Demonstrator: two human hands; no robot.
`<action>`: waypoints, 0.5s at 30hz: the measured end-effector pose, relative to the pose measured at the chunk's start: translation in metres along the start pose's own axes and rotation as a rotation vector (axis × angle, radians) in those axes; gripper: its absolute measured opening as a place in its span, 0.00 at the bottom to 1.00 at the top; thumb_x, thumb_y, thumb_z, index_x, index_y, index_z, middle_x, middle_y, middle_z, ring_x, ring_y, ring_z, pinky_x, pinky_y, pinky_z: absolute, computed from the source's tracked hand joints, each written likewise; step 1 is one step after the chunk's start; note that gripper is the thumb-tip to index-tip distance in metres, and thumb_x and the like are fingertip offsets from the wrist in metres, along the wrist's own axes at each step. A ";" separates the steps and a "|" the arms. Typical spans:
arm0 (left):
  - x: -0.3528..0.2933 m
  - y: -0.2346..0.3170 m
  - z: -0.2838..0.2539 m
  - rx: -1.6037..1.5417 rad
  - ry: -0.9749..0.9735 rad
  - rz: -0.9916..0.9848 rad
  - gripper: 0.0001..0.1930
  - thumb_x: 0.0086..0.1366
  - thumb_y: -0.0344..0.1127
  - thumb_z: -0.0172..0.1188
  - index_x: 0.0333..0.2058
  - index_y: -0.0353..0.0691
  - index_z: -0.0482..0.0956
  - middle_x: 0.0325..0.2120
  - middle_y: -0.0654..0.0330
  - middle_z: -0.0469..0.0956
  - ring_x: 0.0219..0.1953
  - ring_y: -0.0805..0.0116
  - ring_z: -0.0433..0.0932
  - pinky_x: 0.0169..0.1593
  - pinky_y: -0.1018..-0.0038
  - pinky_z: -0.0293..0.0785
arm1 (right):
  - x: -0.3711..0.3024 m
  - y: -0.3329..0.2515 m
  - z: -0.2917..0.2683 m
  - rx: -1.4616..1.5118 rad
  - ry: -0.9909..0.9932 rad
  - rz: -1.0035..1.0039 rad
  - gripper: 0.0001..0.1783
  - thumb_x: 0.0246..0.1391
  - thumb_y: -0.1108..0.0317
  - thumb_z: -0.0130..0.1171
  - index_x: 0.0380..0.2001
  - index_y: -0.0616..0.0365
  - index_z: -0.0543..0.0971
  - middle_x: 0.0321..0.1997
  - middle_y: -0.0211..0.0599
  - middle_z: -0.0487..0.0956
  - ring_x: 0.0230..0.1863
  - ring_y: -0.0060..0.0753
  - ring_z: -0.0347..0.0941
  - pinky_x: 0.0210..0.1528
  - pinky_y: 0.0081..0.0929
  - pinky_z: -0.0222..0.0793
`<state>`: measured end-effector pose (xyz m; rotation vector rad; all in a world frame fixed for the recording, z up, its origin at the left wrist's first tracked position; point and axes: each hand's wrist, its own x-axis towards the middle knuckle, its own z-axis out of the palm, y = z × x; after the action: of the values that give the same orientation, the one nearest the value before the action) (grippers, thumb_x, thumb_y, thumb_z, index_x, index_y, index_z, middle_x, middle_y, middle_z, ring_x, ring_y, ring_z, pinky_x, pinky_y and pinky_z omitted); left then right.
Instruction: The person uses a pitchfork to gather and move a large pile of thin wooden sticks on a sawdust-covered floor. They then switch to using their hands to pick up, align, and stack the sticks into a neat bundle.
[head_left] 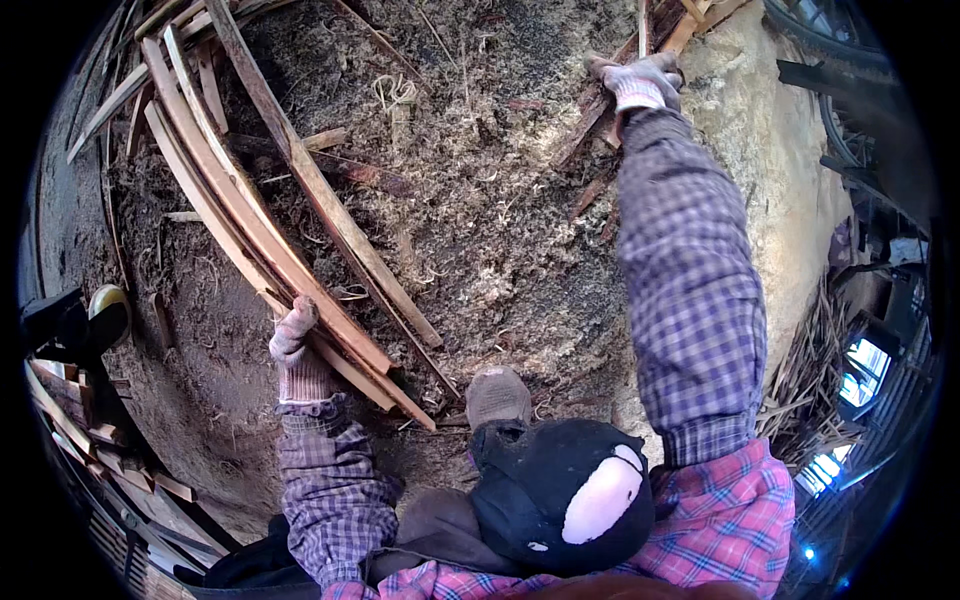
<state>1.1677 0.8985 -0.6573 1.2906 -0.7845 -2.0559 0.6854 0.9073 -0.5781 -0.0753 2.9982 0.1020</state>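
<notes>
My left hand [293,332], in a pale knitted work glove, is closed round a bundle of long wood strips [235,205]. The strips run from the upper left down to beside my foot, with their cut near ends past my fist. My right hand [640,82], gloved too, reaches far out at the upper right. It is closed on a wood strip [685,30] among several others there; its fingertips are partly hidden. Beneath it, a dark rough strip [580,130] lies on the ground.
A long loose slat [320,200] lies right of the bundle. Wood shavings and dirt cover the ground [500,230]. My shoe [498,396] stands at the lower middle. More wood is stacked at the lower left [125,465]. Thin sticks [815,360] pile up at the right, near dark metal frames [850,90].
</notes>
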 end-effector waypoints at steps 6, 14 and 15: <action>-0.007 0.013 0.010 0.018 0.114 -0.037 0.13 0.66 0.38 0.44 0.35 0.35 0.75 0.31 0.64 0.75 0.34 0.73 0.74 0.46 0.75 0.71 | 0.008 -0.011 0.013 0.022 -0.099 0.068 0.63 0.30 0.39 0.63 0.63 0.58 0.41 0.62 0.57 0.55 0.60 0.52 0.57 0.61 0.48 0.53; 0.026 -0.018 -0.008 -0.013 -0.010 -0.027 0.15 0.66 0.37 0.45 0.43 0.35 0.75 0.35 0.63 0.77 0.35 0.74 0.75 0.43 0.79 0.72 | -0.005 0.121 0.014 0.120 -0.079 -0.057 0.58 0.29 0.59 0.69 0.62 0.55 0.46 0.60 0.51 0.59 0.47 0.45 0.70 0.49 0.41 0.70; 0.023 -0.013 -0.019 -0.134 -0.050 0.047 0.13 0.60 0.34 0.54 0.41 0.31 0.76 0.35 0.59 0.78 0.38 0.72 0.76 0.47 0.77 0.71 | -0.017 0.137 0.017 0.137 -0.106 -0.082 0.58 0.30 0.56 0.70 0.62 0.56 0.46 0.60 0.53 0.60 0.48 0.45 0.70 0.49 0.38 0.70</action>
<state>1.1746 0.8871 -0.6863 1.1409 -0.6801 -2.0731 0.6970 1.0459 -0.5835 -0.1721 2.8818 -0.1048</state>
